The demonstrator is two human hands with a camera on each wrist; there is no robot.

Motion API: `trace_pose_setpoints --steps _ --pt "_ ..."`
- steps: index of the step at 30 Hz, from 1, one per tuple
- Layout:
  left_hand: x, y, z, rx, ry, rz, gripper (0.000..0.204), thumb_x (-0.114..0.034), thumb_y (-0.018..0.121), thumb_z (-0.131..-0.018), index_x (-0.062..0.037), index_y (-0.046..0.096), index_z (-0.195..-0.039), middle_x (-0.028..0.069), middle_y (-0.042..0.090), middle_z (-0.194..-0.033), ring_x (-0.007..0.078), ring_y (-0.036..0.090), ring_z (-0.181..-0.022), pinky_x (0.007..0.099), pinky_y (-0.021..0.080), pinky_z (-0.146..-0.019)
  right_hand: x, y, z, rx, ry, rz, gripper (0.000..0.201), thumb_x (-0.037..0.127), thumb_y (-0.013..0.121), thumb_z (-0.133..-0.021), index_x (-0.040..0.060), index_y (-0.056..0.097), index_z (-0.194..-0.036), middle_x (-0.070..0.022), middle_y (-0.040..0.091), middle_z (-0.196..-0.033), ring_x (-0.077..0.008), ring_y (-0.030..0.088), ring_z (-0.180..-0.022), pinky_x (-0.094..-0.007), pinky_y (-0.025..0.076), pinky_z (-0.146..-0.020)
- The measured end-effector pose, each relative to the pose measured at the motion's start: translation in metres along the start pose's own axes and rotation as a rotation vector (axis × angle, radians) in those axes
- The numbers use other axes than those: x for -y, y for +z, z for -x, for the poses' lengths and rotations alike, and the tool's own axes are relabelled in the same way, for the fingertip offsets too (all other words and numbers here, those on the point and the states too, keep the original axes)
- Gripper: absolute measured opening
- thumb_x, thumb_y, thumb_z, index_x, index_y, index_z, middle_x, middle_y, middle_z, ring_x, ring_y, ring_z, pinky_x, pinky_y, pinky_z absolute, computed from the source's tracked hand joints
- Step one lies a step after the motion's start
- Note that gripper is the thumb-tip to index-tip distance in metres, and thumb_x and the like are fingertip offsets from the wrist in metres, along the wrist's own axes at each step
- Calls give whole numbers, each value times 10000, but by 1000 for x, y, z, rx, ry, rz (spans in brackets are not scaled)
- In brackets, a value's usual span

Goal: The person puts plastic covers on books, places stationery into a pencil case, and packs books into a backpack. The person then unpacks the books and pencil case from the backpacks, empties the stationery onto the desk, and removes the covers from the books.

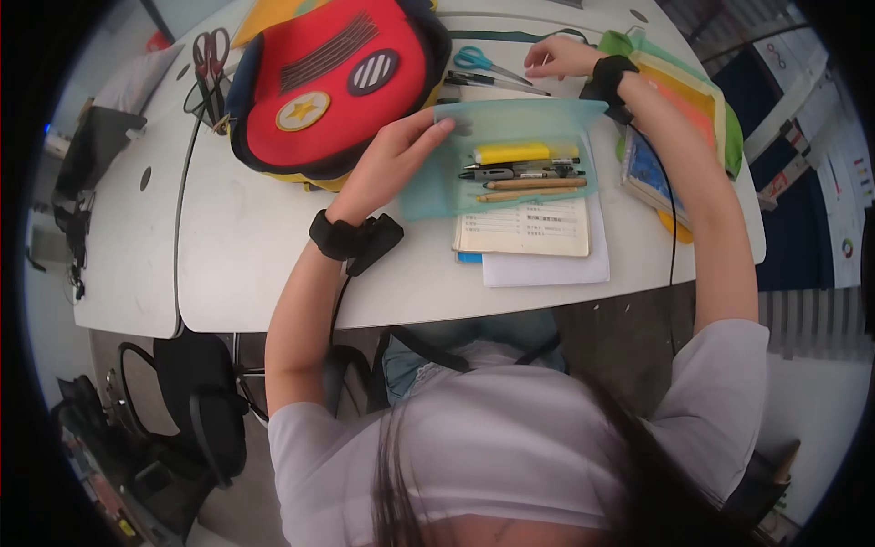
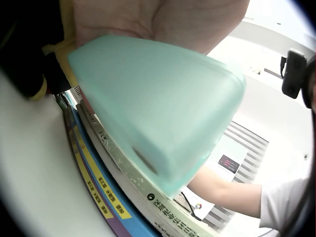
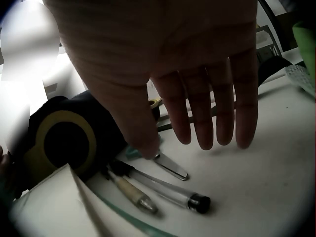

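Note:
My left hand (image 1: 394, 155) grips the left edge of a translucent teal pencil case (image 1: 436, 187). The case is tilted over an open-page book (image 1: 524, 239) on a stack, as the left wrist view shows. Inside it lie a yellow highlighter (image 1: 524, 152), several black and grey pens (image 1: 519, 171) and two wooden pencils (image 1: 533, 190). Beyond the case, my right hand (image 1: 563, 58) hovers with nothing in it, its fingers extended loosely downward in the right wrist view. Close below that hand are teal-handled scissors (image 1: 472, 58), a clear pen with a black cap (image 3: 170, 190) and a beige-gripped pen (image 3: 131, 192).
A red backpack (image 1: 337, 82) with round badges stands left of the case. Behind it, a mesh holder (image 1: 205, 102) carries dark-handled scissors (image 1: 211, 53). At the right, a green-edged pouch (image 1: 731, 137) lies by a blue-covered book (image 1: 645, 169). The white table's front edge (image 1: 410, 319) is near my body.

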State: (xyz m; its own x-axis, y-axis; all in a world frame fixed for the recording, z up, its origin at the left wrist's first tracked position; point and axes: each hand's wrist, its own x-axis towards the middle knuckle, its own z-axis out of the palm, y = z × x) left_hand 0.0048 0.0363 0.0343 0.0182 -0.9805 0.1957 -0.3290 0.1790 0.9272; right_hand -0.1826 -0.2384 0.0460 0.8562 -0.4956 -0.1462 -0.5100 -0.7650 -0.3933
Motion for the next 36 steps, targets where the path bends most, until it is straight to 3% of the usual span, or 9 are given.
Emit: trace_pose_setpoints --steps 4,10,20,24,26,29,31,32,36 --pt "-4 -3 1 23 -15 -39 308 -266 461 -915 21 545 -989 17 511 -735 67 419 -684 215 390 -639 4 11 -18 57 21 57 320 288 667 -737 18 611 -898 -72 621 -848 -157 587 -708 -269 498 -538" --pt "-3 -3 0 54 -23 -61 311 -274 460 -915 21 540 -977 9 476 -695 71 393 -653 218 375 -599 11 8 -16 130 104 146 198 184 655 -746 8 604 -822 -69 612 -714 -137 569 -590 -253 472 -496" --pt "-4 -2 0 28 -21 -65 350 -300 454 -917 26 553 -998 4 478 -698 66 405 -666 220 385 -618 -13 7 3 111 126 -119 262 190 675 -726 -7 610 -885 -58 604 -805 -118 577 -637 -240 502 -531" --pt "1 -1 0 25 1 -81 354 -303 454 -918 25 555 -1004 -1 470 -694 65 408 -669 220 386 -624 -7 -18 32 46 18 -280 191 219 627 -786 45 600 -860 7 558 -741 -60 515 -645 -203 432 -466" --pt "6 1 -1 -17 28 -76 348 -305 458 -916 25 554 -970 -12 452 -683 59 390 -658 215 373 -606 -9 -38 54 -127 30 -305 175 200 621 -795 41 597 -862 13 560 -741 -45 511 -649 -194 424 -462" --pt "6 -1 -2 -8 22 -80 340 -307 463 -915 22 548 -926 -25 420 -670 52 362 -644 208 350 -580 64 -69 113 -197 -30 -521 148 160 624 -806 16 603 -833 -20 597 -692 -82 512 -550 -230 388 -484" --pt "9 -1 -3 -13 15 -82 336 -308 465 -914 17 545 -910 -28 407 -666 49 351 -640 204 340 -573 87 -72 138 -109 -37 -476 163 186 610 -813 24 598 -831 -6 551 -625 -80 466 -484 -238 352 -432" --pt "11 -1 -3 -18 15 -82 332 -309 467 -913 13 543 -893 -31 394 -662 47 340 -637 201 331 -565 86 -60 145 -128 -39 -282 150 161 621 -796 28 591 -858 3 565 -737 -47 517 -609 -181 415 -454" --pt "14 0 -4 -4 29 -34 336 -315 468 -912 11 548 -900 -29 413 -668 48 353 -642 201 336 -575 122 -12 152 217 -105 -455 192 168 611 -800 -22 589 -819 -32 564 -673 -73 521 -522 -202 428 -481"
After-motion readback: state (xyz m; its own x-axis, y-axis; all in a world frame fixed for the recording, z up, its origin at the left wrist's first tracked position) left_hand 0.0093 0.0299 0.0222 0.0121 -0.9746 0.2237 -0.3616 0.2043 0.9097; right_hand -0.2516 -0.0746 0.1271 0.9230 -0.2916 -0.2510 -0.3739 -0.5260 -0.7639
